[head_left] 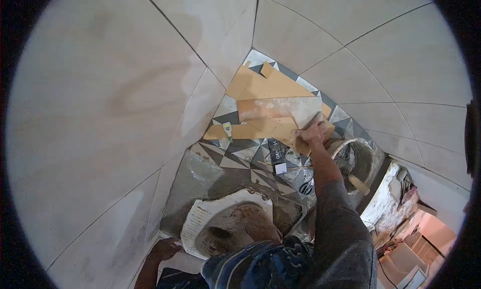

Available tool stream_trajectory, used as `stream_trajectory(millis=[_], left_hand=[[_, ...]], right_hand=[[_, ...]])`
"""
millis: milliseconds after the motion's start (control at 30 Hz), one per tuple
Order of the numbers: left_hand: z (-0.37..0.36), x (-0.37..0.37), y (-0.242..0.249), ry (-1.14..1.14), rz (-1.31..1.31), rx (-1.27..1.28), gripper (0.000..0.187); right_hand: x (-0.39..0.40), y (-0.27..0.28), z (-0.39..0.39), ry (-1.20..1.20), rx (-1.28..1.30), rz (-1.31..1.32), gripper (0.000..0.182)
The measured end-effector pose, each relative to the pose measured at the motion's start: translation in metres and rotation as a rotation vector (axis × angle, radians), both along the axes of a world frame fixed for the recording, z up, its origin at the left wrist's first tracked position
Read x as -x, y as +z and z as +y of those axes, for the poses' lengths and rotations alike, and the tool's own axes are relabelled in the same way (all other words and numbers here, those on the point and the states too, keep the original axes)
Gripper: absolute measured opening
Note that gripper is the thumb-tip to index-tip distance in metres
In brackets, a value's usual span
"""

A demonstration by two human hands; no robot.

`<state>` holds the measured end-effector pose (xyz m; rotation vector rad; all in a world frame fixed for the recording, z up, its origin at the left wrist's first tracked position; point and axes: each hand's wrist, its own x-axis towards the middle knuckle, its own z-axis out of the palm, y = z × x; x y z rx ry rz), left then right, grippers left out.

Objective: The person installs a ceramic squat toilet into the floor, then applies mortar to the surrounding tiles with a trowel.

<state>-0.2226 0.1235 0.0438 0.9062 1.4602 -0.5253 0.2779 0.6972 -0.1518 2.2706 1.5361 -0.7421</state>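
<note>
Two hands are in view, well apart. Low at the left, the left hand (pixel 164 249) rests with curled fingers on the edge of a white squat pan (pixel 200 224) sunk in the grey floor; whether it grips the rim I cannot tell. Above the pan, patterned floor tiles (pixel 250 161) run into the corner, with a small tool (pixel 228 129) lying on cardboard sheets (pixel 260 86) spread over them. On that cardboard lies a pale tile (pixel 280 111). The right hand (pixel 311 134) reaches out on a grey sleeve (pixel 340 229) and presses on the tile's right edge, fingers closed over it. Just right of that hand sits a mortar bucket (pixel 358 158) with a wooden handle (pixel 359 184) sticking out.
</note>
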Motion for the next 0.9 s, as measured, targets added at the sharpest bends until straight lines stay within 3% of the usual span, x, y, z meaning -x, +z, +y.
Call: stream_trajectory(millis=[33,100,167,300,367,400,467,500,567,600,633,700,767,833,900], left_hand=[[0.009,-0.006,0.005,0.001,0.002,-0.005,0.067],[0.025,-0.014,0.008,0.045,-0.005,0.144,0.062],[0.016,-0.016,0.004,0.074,-0.017,0.125,0.06],[0.028,-0.02,0.029,0.141,0.013,0.042,0.056],[0.027,-0.014,0.025,0.09,-0.009,0.029,0.055],[0.024,-0.014,0.021,0.045,-0.037,0.024,0.054],[0.019,-0.013,0.009,-0.024,-0.03,0.033,0.053],[0.017,-0.012,0.005,-0.097,-0.023,0.041,0.052],[0.032,-0.016,0.01,-0.12,-0.006,0.096,0.051],[0.044,-0.02,0.013,-0.138,0.007,0.148,0.05],[0.057,-0.025,0.019,-0.14,0.007,0.132,0.05],[0.075,-0.031,0.036,-0.106,-0.034,-0.153,0.049],[0.075,-0.03,0.013,-0.058,-0.045,-0.172,0.05],[0.094,-0.039,0.007,-0.002,-0.062,-0.235,0.051],[0.138,-0.062,0.005,0.055,-0.169,-0.358,0.05]], right_hand=[[-0.005,0.002,0.003,-0.045,-0.05,0.151,0.157],[-0.004,0.003,0.008,0.0,-0.103,0.012,0.156],[-0.009,0.004,0.017,0.172,-0.103,-0.125,0.155],[-0.021,0.005,0.033,0.127,-0.058,-0.061,0.154],[-0.024,0.02,0.038,0.005,-0.179,-0.003,0.135],[-0.023,0.04,0.043,0.005,-0.182,-0.002,0.135],[-0.021,0.081,0.055,-0.222,-0.127,0.396,0.086],[-0.031,0.074,0.062,-0.223,-0.134,0.396,0.086],[-0.06,0.052,0.072,-0.275,-0.111,0.608,0.044],[-0.049,0.072,0.067,-0.397,-0.147,0.758,0.026],[-0.053,0.072,0.07,-0.393,-0.162,0.76,0.026],[-0.053,0.073,0.071,-0.334,-0.119,0.836,0.025],[-0.053,0.083,0.059,-0.346,-0.199,0.927,0.025],[-0.039,0.11,0.046,-0.343,-0.284,1.023,0.025],[-0.025,0.152,0.023,-0.162,-0.423,0.929,0.026]])
